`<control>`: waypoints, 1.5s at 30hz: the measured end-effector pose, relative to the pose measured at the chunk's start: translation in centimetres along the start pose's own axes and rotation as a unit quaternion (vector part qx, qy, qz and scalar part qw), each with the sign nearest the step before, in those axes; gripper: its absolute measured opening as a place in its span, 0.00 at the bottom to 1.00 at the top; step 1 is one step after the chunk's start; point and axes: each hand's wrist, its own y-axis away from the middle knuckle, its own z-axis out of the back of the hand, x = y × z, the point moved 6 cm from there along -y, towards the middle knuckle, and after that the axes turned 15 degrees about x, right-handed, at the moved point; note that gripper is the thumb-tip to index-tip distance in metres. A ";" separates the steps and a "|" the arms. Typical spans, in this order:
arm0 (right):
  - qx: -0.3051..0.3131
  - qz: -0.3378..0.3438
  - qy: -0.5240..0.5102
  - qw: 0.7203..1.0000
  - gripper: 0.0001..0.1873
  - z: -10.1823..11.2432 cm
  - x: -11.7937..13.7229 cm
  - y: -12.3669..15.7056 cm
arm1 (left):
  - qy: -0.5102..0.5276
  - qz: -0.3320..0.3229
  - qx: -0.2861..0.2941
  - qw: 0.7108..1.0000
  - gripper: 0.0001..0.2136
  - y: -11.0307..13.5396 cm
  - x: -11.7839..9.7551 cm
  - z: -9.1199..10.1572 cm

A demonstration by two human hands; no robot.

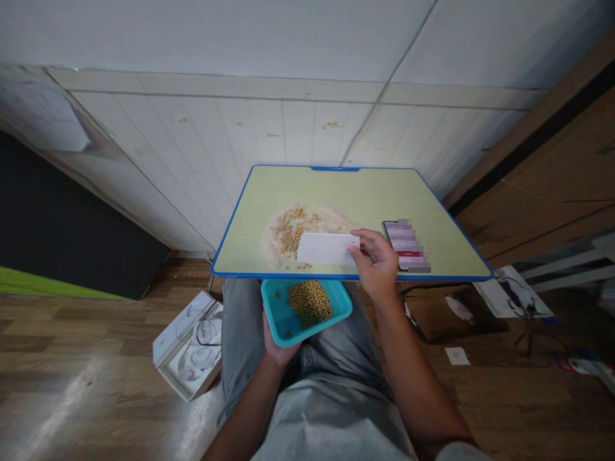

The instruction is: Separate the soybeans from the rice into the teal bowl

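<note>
My right hand (pixel 377 259) grips one end of a flat white rectangular card (pixel 327 248), fingers behind and thumb in front. The card is over the near side of a pile of white rice (pixel 331 216) with yellowish soybeans (pixel 289 234) on its left part. Below the table's front edge, my left hand (pixel 280 346) holds a turquoise plastic tub (pixel 343 310) from underneath, its fingers mostly hidden. Soybeans (pixel 310 304) lie heaped inside the tub, a few apart from the heap.
The small table (pixel 375 189) has a pale green top and blue rim. A phone (pixel 406 246) lies on its right side. An open white box (pixel 189 358) stands on the floor at left; a brown box (pixel 442 314) is under the table's right side. A white wall rises behind.
</note>
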 end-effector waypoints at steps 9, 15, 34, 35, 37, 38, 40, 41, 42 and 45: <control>0.002 0.004 0.002 1.000 0.11 -0.3 0.1 0.5 | 0.033 0.000 0.028 0.999 0.33 0.2 0.1 -0.3; -0.003 0.001 -0.003 1.000 0.11 -1.0 -0.2 0.7 | 0.034 -0.001 0.018 0.999 0.34 0.0 0.0 -0.8; 0.033 0.007 -0.023 0.999 0.11 -3.2 0.1 0.5 | 0.049 -0.015 0.008 0.999 0.33 -0.4 -0.6 -2.4; 0.034 0.008 -0.023 0.999 0.11 -3.3 0.0 0.4 | 0.050 -0.016 0.011 0.999 0.33 -0.4 -0.6 -2.6; 0.037 0.007 -0.018 0.999 0.11 -3.3 0.0 0.4 | 0.051 -0.019 0.016 0.998 0.33 -0.4 -0.7 -3.1; 0.038 0.006 -0.015 0.999 0.10 -3.3 -0.1 0.4 | 0.050 -0.021 0.018 0.998 0.33 -0.5 -0.8 -3.3; 0.039 0.004 -0.008 0.999 0.10 -3.2 -0.2 0.4 | 0.049 -0.022 0.023 0.998 0.32 -0.6 -0.9 -3.7; 0.038 0.005 -0.006 0.999 0.10 -3.2 -0.2 0.4 | 0.049 -0.022 0.028 0.998 0.32 -0.7 -0.9 -3.8; 0.038 0.005 -0.006 0.999 0.10 -3.1 -0.2 0.4 | 0.049 -0.021 0.033 0.998 0.32 -0.7 -0.9 -3.9; 0.036 0.009 -0.011 0.999 0.10 -3.0 -0.1 0.5 | 0.050 -0.023 0.053 0.997 0.34 -0.8 -0.9 -3.9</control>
